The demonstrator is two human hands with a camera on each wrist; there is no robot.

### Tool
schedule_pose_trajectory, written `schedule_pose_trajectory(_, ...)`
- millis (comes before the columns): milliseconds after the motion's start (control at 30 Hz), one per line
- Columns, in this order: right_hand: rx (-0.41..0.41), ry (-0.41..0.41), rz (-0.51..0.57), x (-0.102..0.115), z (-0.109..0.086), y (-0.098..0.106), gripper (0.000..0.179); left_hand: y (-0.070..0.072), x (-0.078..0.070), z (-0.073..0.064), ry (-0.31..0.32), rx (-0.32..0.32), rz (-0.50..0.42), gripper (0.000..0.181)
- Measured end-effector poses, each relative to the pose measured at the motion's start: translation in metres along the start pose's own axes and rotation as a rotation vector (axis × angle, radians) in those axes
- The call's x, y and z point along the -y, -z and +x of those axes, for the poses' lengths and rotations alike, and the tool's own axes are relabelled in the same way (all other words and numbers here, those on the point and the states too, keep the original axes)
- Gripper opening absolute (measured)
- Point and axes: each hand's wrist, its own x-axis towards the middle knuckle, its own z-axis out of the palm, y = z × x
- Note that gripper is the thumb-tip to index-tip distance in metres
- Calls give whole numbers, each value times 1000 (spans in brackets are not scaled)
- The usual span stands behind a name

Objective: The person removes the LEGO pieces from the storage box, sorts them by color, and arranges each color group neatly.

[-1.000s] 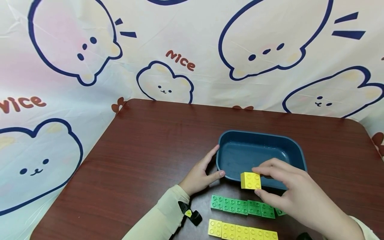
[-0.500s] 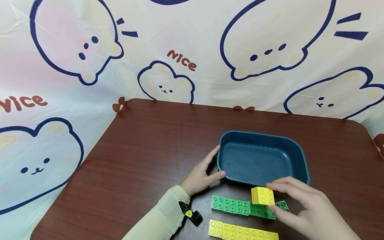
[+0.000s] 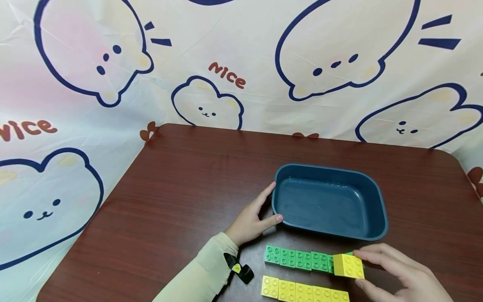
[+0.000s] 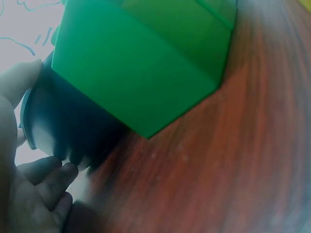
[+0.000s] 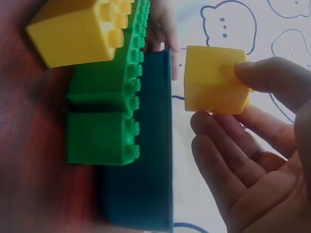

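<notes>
Between thumb and fingertips my right hand [image 3: 405,272] pinches a yellow toy brick [image 3: 349,266], raised over the right end of a row of green bricks [image 3: 288,258]. In the right wrist view the pinched brick [image 5: 209,80] shows its plain sides, and a single green brick [image 5: 95,138] sits at the row's end. At the left end of a dark blue plastic tray [image 3: 320,205], my left hand [image 3: 250,220] rests spread, thumb and forefinger touching the corner. The left wrist view shows its other fingers [image 4: 58,179] against the tray wall.
A row of yellow bricks [image 3: 303,290] lies nearer me, parallel to the green row. Everything stands on a dark red-brown wooden table [image 3: 196,180]. A pale cloth [image 3: 260,37] with printed bears hangs behind and to the left.
My right hand has moved from over the tray's near edge, rightward and toward me, still pinching the yellow brick. The left hand and the tray have stayed put.
</notes>
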Motion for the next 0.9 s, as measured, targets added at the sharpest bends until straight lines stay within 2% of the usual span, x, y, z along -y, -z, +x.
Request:
schedule_pose_trajectory(100, -22, 8, 6, -1, -8, -1, 67, 0, 0, 0, 1, -1, 2, 83)
schedule_pose_trajectory(300, -39, -68, 38, -6, -23, -2, 58, 0, 0, 0, -1, -7, 13, 83)
schedule_pose_trajectory(433, 9, -39, 110, -30, -39, -2, 58, -1, 1, 0, 2, -9, 13, 83)
schedule_pose_trajectory(667, 145, 26, 137, -79, -61, -7, 57, -1, 1, 0, 15, -8, 8, 83)
schedule_pose_trajectory(900, 158, 92, 201, -90, -68, -17, 61, -1, 0, 0, 18, -8, 9, 83)
